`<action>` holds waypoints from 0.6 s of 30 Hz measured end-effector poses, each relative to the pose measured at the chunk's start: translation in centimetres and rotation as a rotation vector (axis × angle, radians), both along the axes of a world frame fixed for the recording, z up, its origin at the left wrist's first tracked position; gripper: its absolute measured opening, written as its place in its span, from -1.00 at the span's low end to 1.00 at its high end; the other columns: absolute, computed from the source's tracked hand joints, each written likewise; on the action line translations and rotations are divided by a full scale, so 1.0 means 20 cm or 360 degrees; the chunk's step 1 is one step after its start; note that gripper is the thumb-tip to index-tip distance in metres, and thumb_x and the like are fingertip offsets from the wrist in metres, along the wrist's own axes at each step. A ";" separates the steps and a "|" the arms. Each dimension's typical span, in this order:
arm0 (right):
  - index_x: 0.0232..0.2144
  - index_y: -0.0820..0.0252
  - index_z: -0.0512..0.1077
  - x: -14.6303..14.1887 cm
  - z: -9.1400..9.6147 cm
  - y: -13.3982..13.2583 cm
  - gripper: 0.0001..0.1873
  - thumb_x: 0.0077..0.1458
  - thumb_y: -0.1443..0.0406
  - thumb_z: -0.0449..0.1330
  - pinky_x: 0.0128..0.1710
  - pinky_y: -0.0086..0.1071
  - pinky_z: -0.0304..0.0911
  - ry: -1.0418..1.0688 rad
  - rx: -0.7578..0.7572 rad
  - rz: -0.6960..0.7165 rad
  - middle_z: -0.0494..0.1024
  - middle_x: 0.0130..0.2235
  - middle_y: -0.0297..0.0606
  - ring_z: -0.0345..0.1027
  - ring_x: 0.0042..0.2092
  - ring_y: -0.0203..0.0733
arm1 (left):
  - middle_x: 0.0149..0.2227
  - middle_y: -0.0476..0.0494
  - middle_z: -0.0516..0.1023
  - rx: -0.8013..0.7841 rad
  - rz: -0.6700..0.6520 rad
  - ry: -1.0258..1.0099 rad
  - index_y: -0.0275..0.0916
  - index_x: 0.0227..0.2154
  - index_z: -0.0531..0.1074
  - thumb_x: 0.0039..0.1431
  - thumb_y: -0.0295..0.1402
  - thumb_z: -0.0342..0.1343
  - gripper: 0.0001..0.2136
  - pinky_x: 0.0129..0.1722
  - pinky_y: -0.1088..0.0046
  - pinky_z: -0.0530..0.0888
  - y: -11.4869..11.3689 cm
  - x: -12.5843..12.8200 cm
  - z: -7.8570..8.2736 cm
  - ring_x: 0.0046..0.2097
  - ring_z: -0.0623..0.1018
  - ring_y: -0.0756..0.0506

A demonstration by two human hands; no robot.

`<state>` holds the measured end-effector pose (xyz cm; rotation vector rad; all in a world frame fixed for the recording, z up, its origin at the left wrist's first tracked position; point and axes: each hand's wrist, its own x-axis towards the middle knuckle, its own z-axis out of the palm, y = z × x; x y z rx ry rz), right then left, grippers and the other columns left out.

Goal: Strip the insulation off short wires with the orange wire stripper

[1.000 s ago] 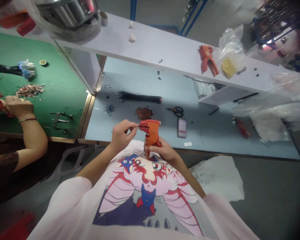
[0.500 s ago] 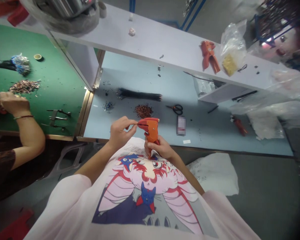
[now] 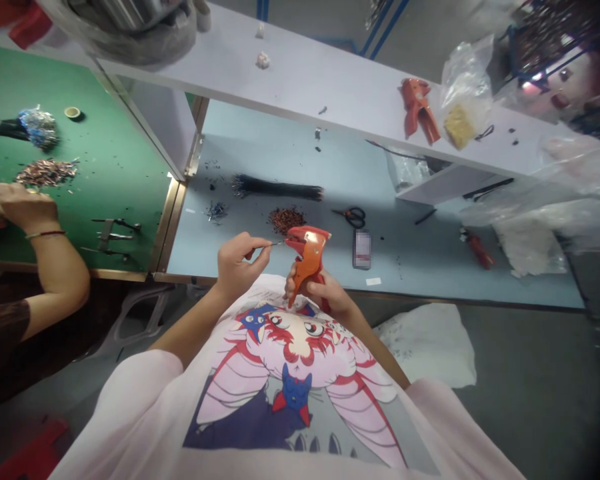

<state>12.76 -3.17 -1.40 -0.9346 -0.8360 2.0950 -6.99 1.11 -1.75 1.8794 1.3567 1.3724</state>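
My right hand [image 3: 325, 295] is wrapped round the handles of an orange wire-stripping tool [image 3: 307, 255], held just above my lap at the near edge of the blue table [image 3: 280, 167]. My left hand [image 3: 237, 261] pinches a short thin wire [image 3: 274, 244], its tip just left of the tool's jaws and apart from them. A pile of small reddish-brown wire pieces [image 3: 286, 219] lies on the table just beyond the tool. A bundle of black wires [image 3: 277, 189] lies further back.
Scissors [image 3: 351, 215], a phone [image 3: 363, 248] and a red tool [image 3: 477, 249] lie on the blue table. A second orange stripper [image 3: 419, 109] and plastic bags [image 3: 463, 93] sit on the white shelf. A co-worker's hand [image 3: 23, 207] is at the green table [image 3: 105, 167] on the left.
The wire has come out of the tool's jaws and my left hand has drawn slightly left. The tool has tilted to the right in my right hand.
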 end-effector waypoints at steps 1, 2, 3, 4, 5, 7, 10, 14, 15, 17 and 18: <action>-0.19 0.22 0.29 0.01 0.00 0.01 -0.49 -0.16 0.11 0.32 -0.23 -0.22 0.35 -0.0012 -0.0006 -0.0032 0.42 -0.32 -0.26 0.39 -0.30 -0.20 | -0.61 0.05 0.32 0.0015 0.0008 -0.0002 -0.24 -0.44 0.49 0.05 -0.42 0.13 -0.95 -0.48 0.55 0.25 0.00 0.00 0.01 -0.54 0.26 0.08; -0.19 0.21 0.29 0.01 0.00 0.02 -0.51 -0.15 0.13 0.32 -0.24 -0.22 0.36 -0.0033 0.0001 -0.0071 0.42 -0.31 -0.26 0.39 -0.29 -0.19 | -0.61 0.05 0.32 0.0038 0.0007 0.0006 -0.24 -0.44 0.48 0.04 -0.43 0.13 -0.95 -0.47 0.55 0.25 -0.01 -0.01 0.01 -0.54 0.27 0.08; -0.19 0.20 0.29 0.01 0.00 0.03 -0.53 -0.14 0.15 0.31 -0.26 -0.22 0.36 -0.0066 0.0023 -0.0113 0.42 -0.30 -0.25 0.39 -0.29 -0.18 | -0.61 0.06 0.31 0.0071 0.0001 0.0022 -0.24 -0.44 0.48 0.04 -0.44 0.13 -0.95 -0.47 0.54 0.26 -0.01 -0.01 0.02 -0.54 0.27 0.08; -0.20 0.19 0.29 0.01 0.00 0.04 -0.56 -0.13 0.17 0.31 -0.29 -0.24 0.37 -0.0114 0.0059 -0.0164 0.42 -0.29 -0.25 0.39 -0.29 -0.18 | -0.62 0.06 0.31 0.0114 -0.0012 0.0046 -0.24 -0.43 0.48 0.03 -0.45 0.14 -0.96 -0.47 0.54 0.26 -0.01 -0.01 0.03 -0.54 0.27 0.07; -0.22 0.19 0.29 -0.01 0.01 0.05 -0.59 -0.12 0.19 0.30 -0.32 -0.25 0.37 -0.0173 0.0110 -0.0213 0.41 -0.30 -0.25 0.38 -0.30 -0.18 | -0.62 0.06 0.30 0.0162 -0.0023 0.0069 -0.24 -0.43 0.48 0.02 -0.46 0.14 -0.95 -0.47 0.54 0.26 -0.02 -0.01 0.03 -0.54 0.27 0.07; -0.26 0.19 0.30 -0.04 0.02 0.07 -0.65 -0.10 0.22 0.29 -0.35 -0.29 0.36 -0.0296 0.0237 -0.0300 0.41 -0.34 -0.28 0.36 -0.33 -0.20 | -0.62 0.07 0.29 0.0260 -0.0040 0.0112 -0.24 -0.43 0.49 -0.01 -0.49 0.16 -0.94 -0.47 0.55 0.25 -0.03 -0.01 0.04 -0.54 0.27 0.08; -0.30 0.19 0.30 -0.09 0.05 0.09 -0.70 -0.08 0.23 0.29 -0.32 -0.31 0.34 -0.0404 0.0435 -0.0395 0.40 -0.39 -0.31 0.32 -0.37 -0.25 | -0.61 0.06 0.32 0.0391 -0.0074 0.0177 -0.23 -0.42 0.49 -0.02 -0.50 0.17 -0.92 -0.48 0.55 0.25 -0.04 0.00 0.05 -0.53 0.29 0.07; -0.32 0.17 0.33 -0.13 0.10 0.11 -0.78 -0.03 0.26 0.26 -0.26 -0.32 0.30 -0.0424 0.0685 -0.0476 0.38 -0.37 -0.31 0.30 -0.35 -0.28 | -0.58 0.01 0.36 0.0468 -0.0143 0.0302 -0.21 -0.40 0.50 -0.01 -0.48 0.15 -0.91 -0.47 0.54 0.26 -0.06 0.00 0.06 -0.50 0.33 0.05; -0.34 0.17 0.33 -0.13 0.11 0.12 -0.81 -0.01 0.26 0.25 -0.26 -0.32 0.30 -0.0435 0.0743 -0.0468 0.37 -0.37 -0.31 0.29 -0.35 -0.28 | -0.57 0.01 0.37 0.0473 -0.0161 0.0332 -0.21 -0.40 0.50 0.00 -0.48 0.14 -0.91 -0.47 0.54 0.26 -0.06 0.00 0.06 -0.49 0.34 0.05; -0.36 0.16 0.34 -0.14 0.11 0.12 -0.85 0.02 0.26 0.23 -0.27 -0.33 0.29 -0.0469 0.0831 -0.0444 0.36 -0.39 -0.32 0.28 -0.36 -0.29 | -0.57 -0.01 0.39 0.0472 -0.0202 0.0384 -0.21 -0.40 0.51 0.02 -0.47 0.12 -0.91 -0.47 0.53 0.26 -0.07 0.01 0.07 -0.48 0.35 0.05; -0.37 0.16 0.34 -0.14 0.11 0.13 -0.86 0.03 0.26 0.22 -0.29 -0.34 0.28 -0.0485 0.0858 -0.0441 0.36 -0.39 -0.33 0.28 -0.37 -0.29 | -0.57 -0.01 0.39 0.0462 -0.0218 0.0402 -0.21 -0.40 0.51 0.03 -0.47 0.12 -0.91 -0.47 0.53 0.26 -0.07 0.01 0.07 -0.49 0.35 0.04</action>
